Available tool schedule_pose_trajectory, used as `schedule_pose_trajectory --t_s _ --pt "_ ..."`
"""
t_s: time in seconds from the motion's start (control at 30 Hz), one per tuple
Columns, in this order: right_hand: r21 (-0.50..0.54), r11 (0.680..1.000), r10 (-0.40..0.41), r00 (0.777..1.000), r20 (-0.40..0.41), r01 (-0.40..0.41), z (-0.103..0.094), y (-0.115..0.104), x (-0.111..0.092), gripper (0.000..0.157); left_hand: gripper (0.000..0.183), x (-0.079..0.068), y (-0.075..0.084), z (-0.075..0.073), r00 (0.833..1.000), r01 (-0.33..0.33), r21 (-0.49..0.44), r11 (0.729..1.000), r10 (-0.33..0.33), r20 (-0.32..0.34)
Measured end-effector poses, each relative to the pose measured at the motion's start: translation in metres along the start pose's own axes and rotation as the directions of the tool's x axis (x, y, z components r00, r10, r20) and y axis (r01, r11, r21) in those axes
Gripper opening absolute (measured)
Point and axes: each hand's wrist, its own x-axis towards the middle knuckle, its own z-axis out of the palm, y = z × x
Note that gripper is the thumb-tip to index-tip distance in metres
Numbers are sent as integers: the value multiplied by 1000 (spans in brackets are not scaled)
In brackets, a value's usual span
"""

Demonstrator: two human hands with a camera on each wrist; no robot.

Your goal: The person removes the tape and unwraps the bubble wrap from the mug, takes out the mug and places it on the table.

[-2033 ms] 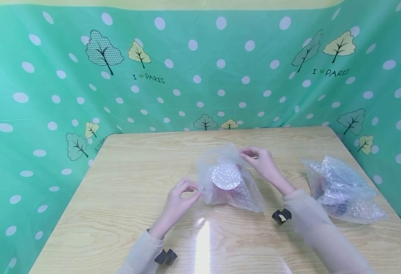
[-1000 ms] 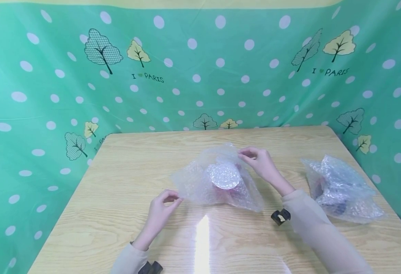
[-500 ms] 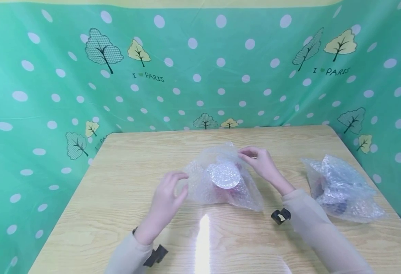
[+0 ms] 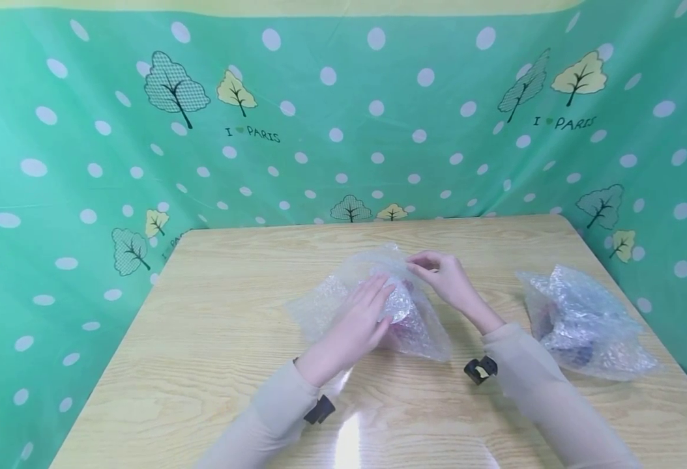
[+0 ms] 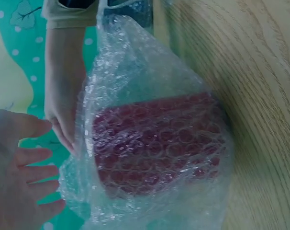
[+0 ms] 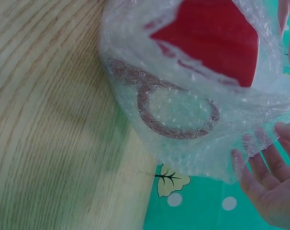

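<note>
A red mug [image 6: 221, 38] stands at mid-table, loosely surrounded by clear bubble wrap [image 4: 314, 309]. Its round handle [image 6: 144, 108] shows through the wrap in the right wrist view; in the left wrist view the mug's side [image 5: 159, 143] is covered by bubbles. My left hand [image 4: 352, 322] reaches over the mug from the left, fingers straight, overlapping the pale top of the bundle in the head view. At the far right edge of the wrap, my right hand [image 4: 446, 280] pinches the sheet between thumb and fingers.
Another bubble-wrapped bundle [image 4: 590, 326], with something dark inside, lies toward the right side of the wooden table [image 4: 220, 273]. A green dotted curtain [image 4: 296, 130] hangs behind and at both sides.
My left hand first pulled the wrap's left edge outward, then let go of it and moved right, over the mug. The right hand keeps its hold at the far edge.
</note>
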Motion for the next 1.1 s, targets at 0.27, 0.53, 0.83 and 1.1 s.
schedule_pose_trajectory --t_s 0.27,0.53,0.83,1.1 --pt "8 1000 23 1000 13 -23 1 1 1 24 56 0 -5 12 982 81 58 995 -90 168" --pt "39 998 41 999 36 -42 -6 3 9 25 56 -7 -8 21 978 88 92 992 -104 181" --pt "96 988 115 989 98 -124 -13 5 30 25 53 -10 -9 23 976 114 46 992 -121 182" --pt "21 996 85 983 165 -89 -17 1 61 22 52 -12 -11 24 978 122 8 993 -122 169"
